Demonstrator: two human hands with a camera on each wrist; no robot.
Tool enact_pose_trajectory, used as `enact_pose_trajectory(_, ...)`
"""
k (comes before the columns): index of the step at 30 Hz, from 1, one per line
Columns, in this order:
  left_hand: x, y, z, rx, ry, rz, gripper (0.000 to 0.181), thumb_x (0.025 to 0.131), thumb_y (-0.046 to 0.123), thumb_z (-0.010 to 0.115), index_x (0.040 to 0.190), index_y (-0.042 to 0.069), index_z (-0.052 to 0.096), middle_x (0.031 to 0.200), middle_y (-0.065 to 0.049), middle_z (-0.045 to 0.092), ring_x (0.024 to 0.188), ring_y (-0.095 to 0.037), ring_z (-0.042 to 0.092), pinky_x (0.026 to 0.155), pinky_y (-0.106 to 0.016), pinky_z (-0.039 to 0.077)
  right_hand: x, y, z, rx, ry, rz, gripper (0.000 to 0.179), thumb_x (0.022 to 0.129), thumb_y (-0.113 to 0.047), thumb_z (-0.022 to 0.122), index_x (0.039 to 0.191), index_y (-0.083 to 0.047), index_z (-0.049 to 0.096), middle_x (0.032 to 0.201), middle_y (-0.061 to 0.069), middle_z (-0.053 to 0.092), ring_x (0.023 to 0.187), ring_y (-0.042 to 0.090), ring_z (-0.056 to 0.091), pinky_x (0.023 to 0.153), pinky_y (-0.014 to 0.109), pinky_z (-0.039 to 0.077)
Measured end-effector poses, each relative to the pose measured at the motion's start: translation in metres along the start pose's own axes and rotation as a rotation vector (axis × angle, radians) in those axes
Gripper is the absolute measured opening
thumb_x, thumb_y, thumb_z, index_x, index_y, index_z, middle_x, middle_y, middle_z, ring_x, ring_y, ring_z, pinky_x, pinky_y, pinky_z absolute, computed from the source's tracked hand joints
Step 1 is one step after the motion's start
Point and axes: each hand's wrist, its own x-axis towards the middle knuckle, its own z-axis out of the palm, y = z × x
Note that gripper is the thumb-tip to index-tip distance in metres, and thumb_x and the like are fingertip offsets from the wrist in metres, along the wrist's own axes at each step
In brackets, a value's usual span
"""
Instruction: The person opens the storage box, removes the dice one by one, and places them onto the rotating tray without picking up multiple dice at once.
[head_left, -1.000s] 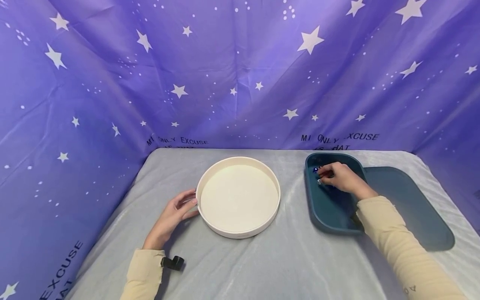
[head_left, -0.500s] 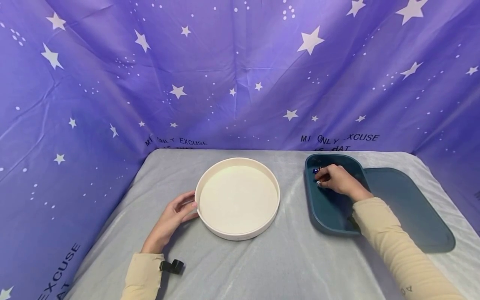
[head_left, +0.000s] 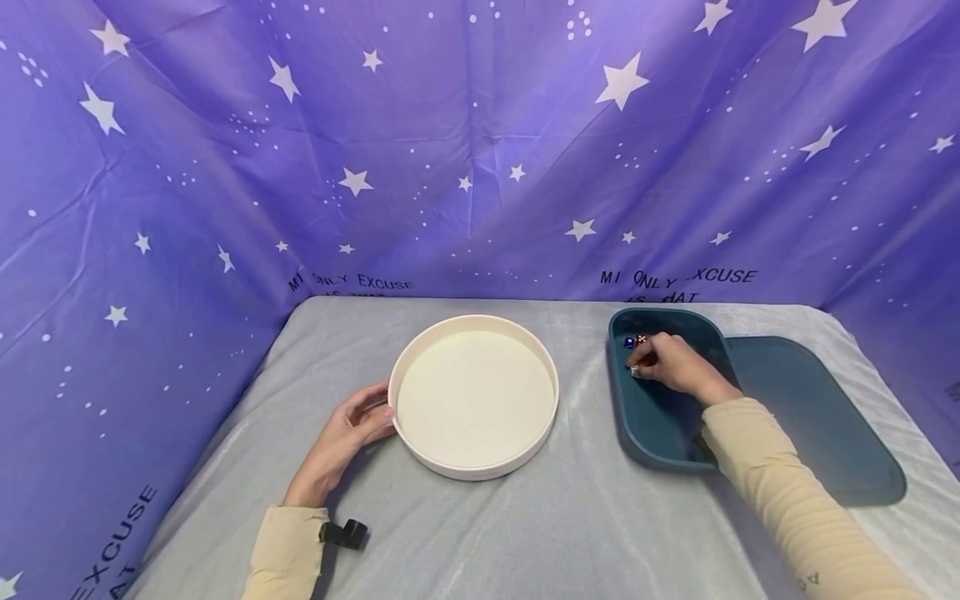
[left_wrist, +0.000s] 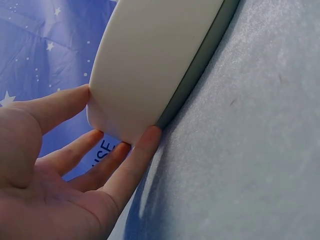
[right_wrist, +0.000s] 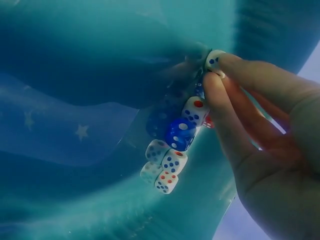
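A round cream tray (head_left: 477, 400) lies on the table, with my left hand (head_left: 347, 437) at its left side. In the left wrist view the fingertips (left_wrist: 150, 135) touch the tray's outer wall, fingers spread and fairly straight. Inside the deep teal container (head_left: 626, 433) at the right, my right hand (head_left: 675, 367) pinches a white die (right_wrist: 214, 61) between thumb and fingers. A blue die (right_wrist: 181, 134) and several white dice (right_wrist: 174, 161) lie in a line near the container's wall, with faint reflections beside them. A red die (head_left: 641, 340) shows beyond the fingers.
A flat teal lid (head_left: 825, 425) lies to the right of the container, partly behind the right forearm. Pale grey cloth (head_left: 585, 533) covers the table. A purple star-printed curtain (head_left: 465, 125) hangs around the back and sides.
My right hand has shifted slightly nearer and to the left inside the container, with the white die in its fingers. The red die shows more now. My left hand has stayed at the tray.
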Motion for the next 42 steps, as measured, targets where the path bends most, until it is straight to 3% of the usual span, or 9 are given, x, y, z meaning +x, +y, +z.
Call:
enact_pose_trajectory(10, -0.001, -0.001, 0.003, 0.0, -0.004, 0.005, 0.058, 0.097, 0.009, 0.064, 0.147, -0.002, 0.039, 0.147, -0.027, 0.042, 0.116, -0.013, 0.062, 0.096, -0.034, 0.058, -0.008, 0.002, -0.006, 0.029, 0.04, 0.083, 0.011, 0.087, -0.002, 0.073, 0.097, -0.002, 0.078, 0.102, 0.019, 0.073, 0.093, 0.032, 0.068, 0.075, 0.042, 0.06)
enact_pose_trajectory(16, -0.002, 0.0, 0.003, -0.001, -0.003, 0.008, 0.058, 0.097, 0.008, 0.064, 0.148, -0.002, 0.039, 0.147, -0.027, 0.042, 0.118, -0.013, 0.061, 0.096, -0.033, 0.058, -0.011, -0.005, -0.013, 0.1, 0.062, 0.124, 0.016, 0.09, -0.005, 0.071, 0.105, 0.0, 0.075, 0.106, 0.021, 0.072, 0.088, 0.026, 0.07, 0.067, 0.028, 0.061)
enact_pose_trajectory(19, -0.001, 0.001, 0.004, 0.001, 0.001, 0.009, 0.058, 0.097, 0.008, 0.064, 0.148, -0.002, 0.039, 0.148, -0.026, 0.042, 0.118, -0.013, 0.061, 0.096, -0.032, 0.058, -0.013, -0.011, -0.016, 0.133, 0.078, 0.119, 0.019, 0.091, -0.006, 0.07, 0.108, 0.002, 0.074, 0.103, 0.019, 0.073, 0.085, 0.024, 0.071, 0.063, 0.023, 0.059)
enact_pose_trajectory(25, -0.003, 0.004, 0.007, 0.034, 0.024, 0.005, 0.058, 0.097, 0.008, 0.064, 0.148, -0.002, 0.039, 0.148, -0.026, 0.043, 0.119, -0.014, 0.06, 0.095, -0.031, 0.059, -0.014, -0.025, -0.02, 0.16, 0.087, 0.096, 0.022, 0.094, -0.008, 0.068, 0.114, 0.001, 0.072, 0.104, 0.018, 0.073, 0.086, 0.028, 0.071, 0.062, 0.025, 0.058)
enact_pose_trajectory(35, -0.003, 0.004, 0.008, 0.04, 0.04, -0.006, 0.057, 0.096, 0.009, 0.065, 0.147, 0.0, 0.04, 0.148, -0.024, 0.043, 0.125, -0.023, 0.057, 0.095, -0.031, 0.058, -0.006, -0.052, -0.027, 0.12, 0.14, 0.032, 0.02, 0.094, -0.011, 0.068, 0.112, -0.005, 0.075, 0.108, 0.015, 0.073, 0.093, 0.027, 0.069, 0.076, 0.037, 0.061)
enact_pose_trajectory(42, -0.004, 0.004, 0.008, 0.046, 0.04, -0.016, 0.058, 0.096, 0.01, 0.066, 0.147, 0.0, 0.04, 0.148, -0.024, 0.043, 0.12, -0.016, 0.06, 0.095, -0.03, 0.058, 0.007, -0.073, -0.022, 0.127, 0.138, -0.031, 0.017, 0.092, -0.005, 0.069, 0.108, -0.003, 0.075, 0.107, 0.015, 0.073, 0.097, 0.029, 0.069, 0.082, 0.042, 0.061)
